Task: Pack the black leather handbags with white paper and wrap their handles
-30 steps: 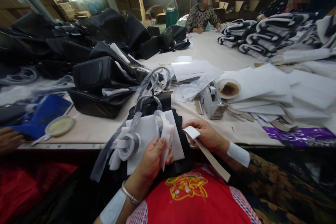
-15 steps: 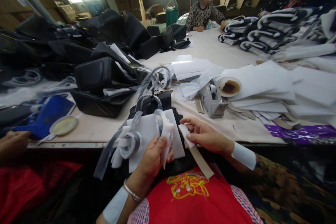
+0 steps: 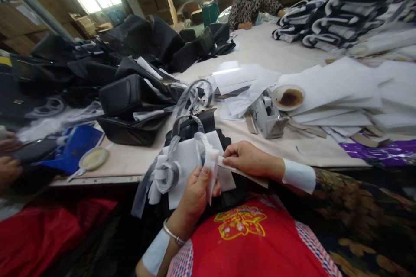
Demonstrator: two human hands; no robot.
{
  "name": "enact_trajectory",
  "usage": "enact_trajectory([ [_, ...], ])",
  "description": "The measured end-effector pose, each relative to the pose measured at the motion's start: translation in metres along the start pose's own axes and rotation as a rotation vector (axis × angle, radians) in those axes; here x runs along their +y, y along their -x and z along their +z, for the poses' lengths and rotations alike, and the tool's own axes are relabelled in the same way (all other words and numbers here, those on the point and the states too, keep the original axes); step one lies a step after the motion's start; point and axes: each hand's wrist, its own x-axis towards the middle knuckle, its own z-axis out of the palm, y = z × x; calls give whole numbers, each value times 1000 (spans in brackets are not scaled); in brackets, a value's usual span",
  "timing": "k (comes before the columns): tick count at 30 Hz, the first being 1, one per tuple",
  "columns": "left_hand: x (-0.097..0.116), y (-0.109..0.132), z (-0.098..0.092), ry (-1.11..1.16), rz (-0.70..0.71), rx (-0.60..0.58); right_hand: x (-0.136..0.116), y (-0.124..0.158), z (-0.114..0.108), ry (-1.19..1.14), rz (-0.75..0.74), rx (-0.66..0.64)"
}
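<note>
My left hand (image 3: 198,190) grips a folded white foam piece (image 3: 212,164) wrapped around a plastic-covered strap. Just to its right, my right hand (image 3: 243,158) pinches a narrow strip (image 3: 256,178), white near the fingers and tan at its lower end. The strip's near end meets the edge of the foam. Beneath both hands lies a black bag (image 3: 206,123) with white sheets (image 3: 183,156) on it. A coil of wrapped strap (image 3: 166,176) hangs at the left of the sheets.
Black bags (image 3: 130,108) are piled at the left, beside a blue object (image 3: 73,147) and a round dish (image 3: 93,158). A tape dispenser (image 3: 268,117), a bowl of brown stuff (image 3: 289,97) and white sheets (image 3: 338,91) lie at the right. A person (image 3: 250,2) sits across the table.
My right hand has turned and brought the strip against the foam in my left hand. The strip now lies flatter, its tan end swung up and right. The view has shifted slightly.
</note>
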Motion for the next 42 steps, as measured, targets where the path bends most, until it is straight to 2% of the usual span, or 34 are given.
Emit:
enact_trajectory([
  [3, -2, 2, 1, -114, 34, -1, -5, -10, -3, 24, -43, -20],
  [9, -1, 6, 3, -239, 90, 60, -13, -31, -6, 96, -119, -177],
  [15, 6, 11, 5, -331, 315, 134, -6, -39, -5, 14, -41, -270],
  [18, 9, 14, 5, -407, 368, 213, -5, -43, -4, -95, 36, -336],
  [22, 10, 18, 0, -378, 405, 263, -5, -52, 7, -217, 107, -375],
  [27, 11, 21, -8, -531, 393, 250, -5, -58, 24, -276, 72, -373],
  [31, 12, 21, -12, -514, 371, 245, -10, -51, 21, -300, 29, -445],
  [34, 12, 22, -14, -401, 399, 230, -16, -44, 18, -229, 119, -509],
  [36, 13, 22, -14, -399, 349, 204, -20, -42, 21, -160, 167, -483],
  [39, 16, 23, -15, -505, 238, 167, -24, -44, 25, -79, 97, -400],
  [42, 16, 23, -17, -532, 199, 127, -24, -46, 22, -61, 8, -443],
])
